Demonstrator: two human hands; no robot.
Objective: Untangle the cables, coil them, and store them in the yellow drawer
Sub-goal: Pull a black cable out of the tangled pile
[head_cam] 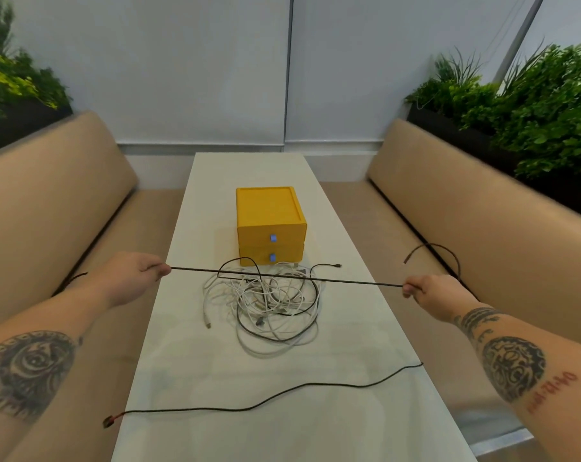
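The black cable [199, 270] is stretched straight between the two hands, in the air just above the tangle of white and black cables [275, 305] that lies on the surface [282, 435] in front of the yellow drawer unit [270, 211]. Both its drawers are closed. I judge the cable is now free of the tangle. To do the step well, one should bring one hand toward the other and lay even loops, without a twist, keeping the loose ends away from the heap. The left grip [139, 275] pinches the cable narrowly between thumb and curled fingers. The right grip [429, 293] does the same, and a free end curls behind it. A second black cable [349, 385] lies apart, nearer to the person.
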